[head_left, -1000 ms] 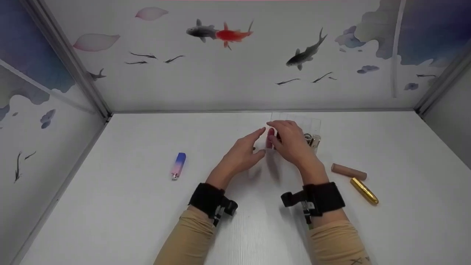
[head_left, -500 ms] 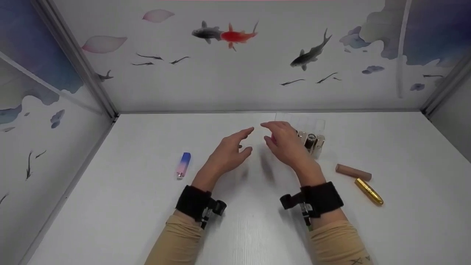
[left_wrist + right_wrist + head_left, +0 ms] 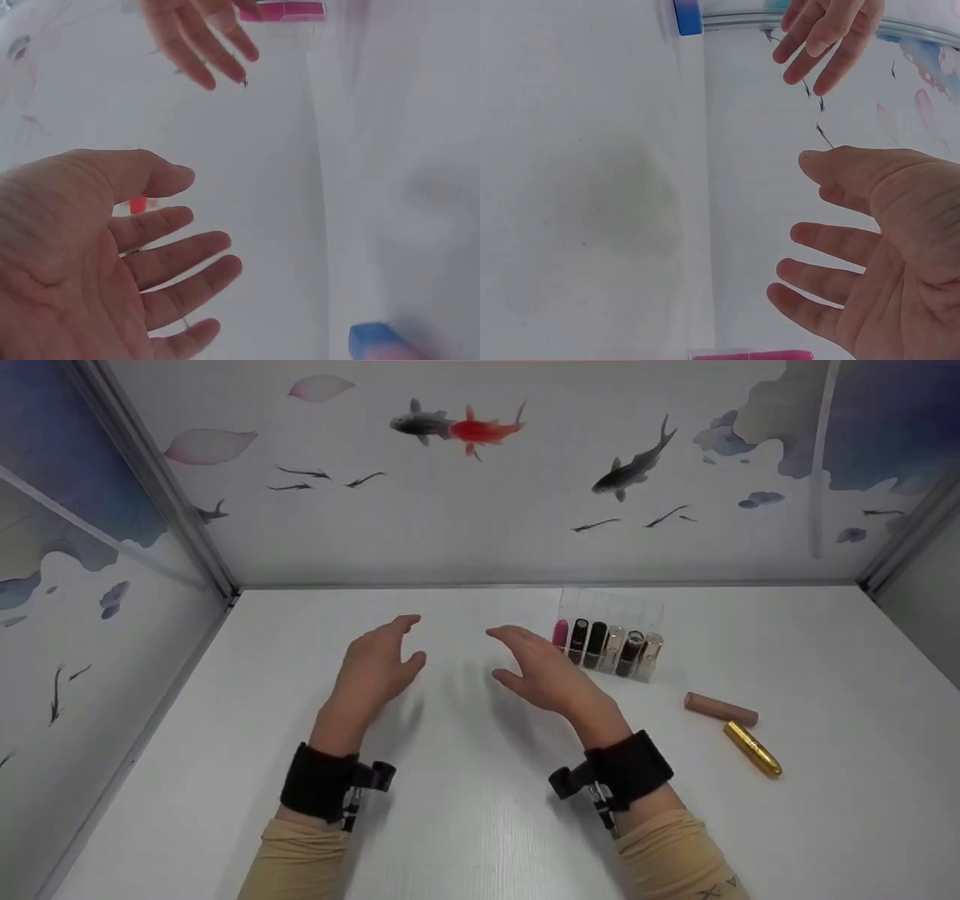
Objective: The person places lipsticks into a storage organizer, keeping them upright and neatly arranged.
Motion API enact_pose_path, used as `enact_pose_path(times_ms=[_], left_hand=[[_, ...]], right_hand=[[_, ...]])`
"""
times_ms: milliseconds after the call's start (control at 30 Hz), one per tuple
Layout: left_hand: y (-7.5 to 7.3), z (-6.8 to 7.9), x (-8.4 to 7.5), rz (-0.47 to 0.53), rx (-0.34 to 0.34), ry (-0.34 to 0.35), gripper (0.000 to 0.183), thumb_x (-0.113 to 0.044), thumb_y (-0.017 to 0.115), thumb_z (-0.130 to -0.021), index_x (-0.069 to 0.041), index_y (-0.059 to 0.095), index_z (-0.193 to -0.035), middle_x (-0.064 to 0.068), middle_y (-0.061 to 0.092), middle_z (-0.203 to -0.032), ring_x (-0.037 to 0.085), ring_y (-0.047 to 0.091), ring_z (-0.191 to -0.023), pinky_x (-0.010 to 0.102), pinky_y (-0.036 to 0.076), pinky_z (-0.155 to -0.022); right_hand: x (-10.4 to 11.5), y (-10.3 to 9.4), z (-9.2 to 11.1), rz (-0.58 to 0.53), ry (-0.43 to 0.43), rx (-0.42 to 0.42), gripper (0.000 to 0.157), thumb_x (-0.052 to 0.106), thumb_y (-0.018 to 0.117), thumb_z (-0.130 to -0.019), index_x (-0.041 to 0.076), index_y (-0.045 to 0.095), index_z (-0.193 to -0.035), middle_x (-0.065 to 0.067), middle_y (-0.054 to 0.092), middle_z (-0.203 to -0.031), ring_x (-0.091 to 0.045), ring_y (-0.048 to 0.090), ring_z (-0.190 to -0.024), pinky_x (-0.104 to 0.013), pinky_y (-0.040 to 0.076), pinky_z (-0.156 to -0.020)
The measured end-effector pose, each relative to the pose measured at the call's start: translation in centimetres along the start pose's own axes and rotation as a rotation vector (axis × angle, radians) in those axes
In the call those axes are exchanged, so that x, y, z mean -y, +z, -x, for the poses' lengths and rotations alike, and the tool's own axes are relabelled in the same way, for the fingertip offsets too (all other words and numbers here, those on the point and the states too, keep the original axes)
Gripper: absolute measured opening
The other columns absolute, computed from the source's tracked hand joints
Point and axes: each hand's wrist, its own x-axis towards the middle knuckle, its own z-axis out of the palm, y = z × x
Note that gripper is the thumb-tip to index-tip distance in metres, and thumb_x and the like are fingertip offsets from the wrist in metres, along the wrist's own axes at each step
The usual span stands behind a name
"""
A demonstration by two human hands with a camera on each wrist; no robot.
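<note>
My left hand (image 3: 371, 671) hovers over the left half of the table, fingers spread and holding nothing. It hides the blue-and-pink lipstick tube in the head view; that tube's blue end (image 3: 371, 337) shows low in the left wrist view. To the right, my right hand (image 3: 547, 673) is also unoccupied, its fingers apart, just left of a clear lipstick holder (image 3: 611, 606). Lipsticks stand in a row in that holder: a bright pink one (image 3: 560, 633) at the left end, then black tubes (image 3: 597, 637) and clear-and-gold ones (image 3: 649, 649).
Right of the holder lie a brown tube (image 3: 721, 709) and a gold bullet-shaped tube (image 3: 752, 749), close together on the white table (image 3: 465, 810). A printed fish-pattern wall panel (image 3: 480, 525) bounds the table's back, another its left side.
Both hands have come away from the lipstick holder and moved left, the left hand farther. The right hand has let go of the pink lipstick, which now stands in the holder.
</note>
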Motion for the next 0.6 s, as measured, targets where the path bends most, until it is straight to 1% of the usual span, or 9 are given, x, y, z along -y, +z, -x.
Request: enact_pose_path(times_ms=[100, 200, 267, 300, 367, 433, 500, 567, 600], left_hand=[[-1.3, 0.7, 1.5, -0.053, 0.033, -0.073, 0.057, -0.024, 0.059, -0.098, -0.006, 0.043, -0.150, 0.020, 0.054, -0.147, 0.037, 0.052, -0.134, 0.051, 0.045, -0.110], [-2.0, 1.2, 2.7, -0.111, 0.077, -0.139, 0.057, -0.027, 0.059, -0.097, 0.000, 0.046, -0.146, 0.024, 0.057, -0.141, 0.040, 0.057, -0.127, 0.053, 0.050, -0.102], [-2.2, 1.5, 3.3, -0.159, 0.106, -0.177, 0.056, -0.029, 0.060, -0.096, 0.004, 0.051, -0.140, 0.026, 0.061, -0.134, 0.039, 0.064, -0.114, 0.052, 0.055, -0.093], [-2.3, 1.5, 3.6, -0.182, 0.121, -0.196, 0.054, -0.030, 0.062, -0.095, 0.005, 0.055, -0.136, 0.026, 0.064, -0.129, 0.037, 0.067, -0.105, 0.050, 0.057, -0.087], [-2.2, 1.6, 3.9, -0.219, 0.155, -0.233, 0.053, -0.033, 0.065, -0.092, 0.007, 0.062, -0.126, 0.025, 0.069, -0.119, 0.030, 0.067, -0.088, 0.045, 0.058, -0.075], [-2.2, 1.6, 4.1, -0.246, 0.190, -0.270, 0.052, -0.036, 0.069, -0.089, 0.007, 0.067, -0.117, 0.023, 0.073, -0.107, 0.023, 0.062, -0.076, 0.037, 0.055, -0.065], [-2.0, 1.6, 4.2, -0.260, 0.222, -0.302, 0.050, -0.039, 0.072, -0.086, 0.006, 0.071, -0.109, 0.018, 0.072, -0.094, 0.019, 0.056, -0.071, 0.031, 0.049, -0.058], [-1.7, 1.6, 4.4, -0.258, 0.251, -0.330, 0.051, -0.040, 0.074, -0.085, 0.006, 0.071, -0.106, 0.014, 0.069, -0.085, 0.018, 0.052, -0.068, 0.028, 0.043, -0.054], [-1.6, 1.6, 4.4, -0.253, 0.261, -0.340, 0.052, -0.040, 0.075, -0.084, 0.006, 0.071, -0.106, 0.012, 0.068, -0.084, 0.019, 0.052, -0.068, 0.027, 0.042, -0.054]], right_hand=[[0.7, 0.7, -0.3, -0.001, 0.002, 0.056, 0.058, 0.020, 0.064, -0.097, 0.008, 0.043, -0.150, -0.015, 0.046, -0.154, -0.030, 0.042, -0.145, -0.047, 0.037, -0.119], [1.5, 1.5, -0.6, -0.002, -0.007, 0.090, 0.058, 0.021, 0.064, -0.098, 0.009, 0.043, -0.150, -0.014, 0.045, -0.154, -0.030, 0.042, -0.145, -0.046, 0.035, -0.120], [2.0, 2.1, -0.8, -0.014, -0.011, 0.111, 0.057, 0.021, 0.064, -0.098, 0.009, 0.043, -0.150, -0.014, 0.044, -0.155, -0.030, 0.041, -0.146, -0.046, 0.034, -0.121], [2.3, 2.4, -1.0, -0.018, -0.015, 0.119, 0.057, 0.021, 0.064, -0.098, 0.010, 0.043, -0.150, -0.013, 0.044, -0.155, -0.029, 0.040, -0.146, -0.045, 0.034, -0.121], [3.0, 3.0, -1.3, -0.025, -0.024, 0.138, 0.057, 0.021, 0.064, -0.098, 0.010, 0.043, -0.150, -0.013, 0.045, -0.155, -0.029, 0.041, -0.146, -0.045, 0.034, -0.121], [3.6, 3.6, -1.7, -0.036, -0.034, 0.164, 0.056, 0.022, 0.063, -0.098, 0.010, 0.044, -0.150, -0.012, 0.045, -0.155, -0.028, 0.042, -0.145, -0.045, 0.035, -0.121], [4.3, 4.2, -2.1, -0.045, -0.042, 0.191, 0.057, 0.022, 0.063, -0.098, 0.010, 0.043, -0.150, -0.012, 0.046, -0.154, -0.028, 0.043, -0.144, -0.046, 0.036, -0.120], [4.9, 4.7, -2.7, -0.055, -0.043, 0.215, 0.057, 0.023, 0.063, -0.099, 0.011, 0.043, -0.151, -0.012, 0.045, -0.155, -0.028, 0.043, -0.144, -0.045, 0.036, -0.120], [5.1, 5.0, -3.0, -0.057, -0.042, 0.225, 0.057, 0.023, 0.063, -0.099, 0.012, 0.042, -0.151, -0.011, 0.045, -0.155, -0.027, 0.043, -0.144, -0.045, 0.036, -0.120]])
